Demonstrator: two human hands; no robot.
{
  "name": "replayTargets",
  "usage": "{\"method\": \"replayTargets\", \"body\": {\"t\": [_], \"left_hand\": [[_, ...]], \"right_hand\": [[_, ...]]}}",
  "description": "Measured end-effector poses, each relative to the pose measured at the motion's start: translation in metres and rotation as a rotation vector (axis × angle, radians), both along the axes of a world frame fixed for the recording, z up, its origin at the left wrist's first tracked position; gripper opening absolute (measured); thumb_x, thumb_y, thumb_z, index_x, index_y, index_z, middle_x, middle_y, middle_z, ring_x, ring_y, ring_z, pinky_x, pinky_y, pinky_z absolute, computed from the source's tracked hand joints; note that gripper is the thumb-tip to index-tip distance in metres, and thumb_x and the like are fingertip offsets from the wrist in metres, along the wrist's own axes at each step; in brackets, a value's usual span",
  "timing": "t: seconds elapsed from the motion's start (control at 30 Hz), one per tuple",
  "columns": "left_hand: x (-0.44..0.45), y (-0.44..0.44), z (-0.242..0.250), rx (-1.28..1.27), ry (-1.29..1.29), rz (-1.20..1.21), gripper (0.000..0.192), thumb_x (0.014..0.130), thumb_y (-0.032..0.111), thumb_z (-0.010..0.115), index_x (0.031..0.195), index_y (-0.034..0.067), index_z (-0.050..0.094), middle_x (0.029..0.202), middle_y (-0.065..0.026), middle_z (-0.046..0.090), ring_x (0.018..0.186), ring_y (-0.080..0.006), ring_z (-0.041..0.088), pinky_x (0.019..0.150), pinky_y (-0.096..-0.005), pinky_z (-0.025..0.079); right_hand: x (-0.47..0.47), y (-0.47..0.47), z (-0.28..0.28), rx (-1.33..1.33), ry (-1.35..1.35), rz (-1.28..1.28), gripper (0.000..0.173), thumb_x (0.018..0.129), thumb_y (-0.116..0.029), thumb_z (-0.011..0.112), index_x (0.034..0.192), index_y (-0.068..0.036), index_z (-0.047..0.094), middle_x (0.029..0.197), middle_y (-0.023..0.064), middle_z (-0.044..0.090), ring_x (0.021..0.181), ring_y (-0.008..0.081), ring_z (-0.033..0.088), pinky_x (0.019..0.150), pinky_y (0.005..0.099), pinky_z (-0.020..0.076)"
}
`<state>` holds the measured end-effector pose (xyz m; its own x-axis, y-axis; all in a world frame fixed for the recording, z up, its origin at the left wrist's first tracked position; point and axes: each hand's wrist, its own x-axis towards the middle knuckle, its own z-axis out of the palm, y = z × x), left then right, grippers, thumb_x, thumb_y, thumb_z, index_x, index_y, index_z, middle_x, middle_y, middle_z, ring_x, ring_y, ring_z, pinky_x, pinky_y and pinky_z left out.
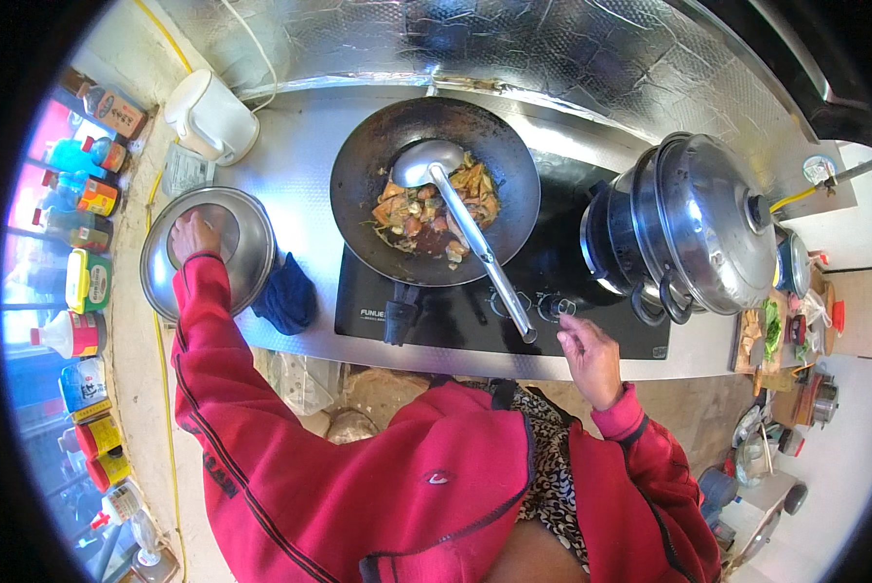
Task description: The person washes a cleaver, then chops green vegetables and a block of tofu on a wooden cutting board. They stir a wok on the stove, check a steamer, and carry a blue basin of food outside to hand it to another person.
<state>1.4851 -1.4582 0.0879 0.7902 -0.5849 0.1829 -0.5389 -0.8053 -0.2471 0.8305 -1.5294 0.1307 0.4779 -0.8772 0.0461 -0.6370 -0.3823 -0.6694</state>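
Observation:
My left hand [194, 237] grips the top of a round metal lid [250, 226] lying on the steel counter at the left. Beside the lid is a dark blue cloth [290, 297]. A wok [348, 211] sits on the black gas hob [436, 331]; in it are browned food pieces [480, 191] and a steel ladle [425, 162], its handle [480, 251] leaning over the rim toward me. Near the right-hand control knob [557, 306] of the hob is my right hand [593, 357], fingers bent, holding nothing visible. Whether a fingertip touches the knob cannot be told.
A lidded steel steamer pot [709, 226] stands on the right burner. At the back left is a white plastic container [213, 120]. Bottles and jars, one a yellow-lidded tub [90, 280], line the window ledge. Far right, a cutting board [744, 357] holds cut food and greens.

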Motion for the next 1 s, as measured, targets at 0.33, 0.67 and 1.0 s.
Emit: {"method": "replayTargets", "body": {"t": [0.33, 0.67, 1.0], "left_hand": [[-0.012, -0.003, 0.005, -0.013, -0.006, 0.004, 0.051, 0.081, 0.046, 0.064, 0.118, 0.011, 0.063, 0.126, -0.0187, 0.055, 0.119, -0.036, 0.051, 0.095, -0.0488, 0.044], [-0.018, 0.003, -0.001, -0.072, -0.047, -0.036, 0.055, 0.079, 0.032, 0.064, 0.128, 0.012, 0.053, 0.128, -0.0187, 0.053, 0.12, -0.0357, 0.05, 0.098, -0.0484, 0.041], [-0.045, 0.016, -0.008, -0.261, -0.152, -0.261, 0.048, 0.074, 0.022, 0.07, 0.12, 0.012, 0.06, 0.13, -0.014, 0.053, 0.119, -0.0343, 0.049, 0.099, -0.0453, 0.04]], "right_hand": [[0.074, -0.012, 0.027, -0.153, 0.12, 0.162, 0.068, 0.079, -0.03, 0.076, 0.133, -0.002, 0.047, 0.111, 0.0181, 0.062, 0.089, 0.0337, 0.066, 0.071, 0.0384, 0.0547], [0.093, -0.024, 0.003, -0.169, 0.083, 0.073, 0.059, 0.085, -0.006, 0.059, 0.14, -0.004, 0.039, 0.099, 0.0198, 0.059, 0.078, 0.0377, 0.063, 0.066, 0.045, 0.0528], [0.06, -0.045, 0.006, 0.188, -0.38, -0.17, 0.043, 0.096, -0.011, 0.056, 0.136, 0.001, 0.046, 0.104, 0.0079, 0.063, 0.089, 0.0119, 0.057, 0.081, 0.0267, 0.0477]]}}
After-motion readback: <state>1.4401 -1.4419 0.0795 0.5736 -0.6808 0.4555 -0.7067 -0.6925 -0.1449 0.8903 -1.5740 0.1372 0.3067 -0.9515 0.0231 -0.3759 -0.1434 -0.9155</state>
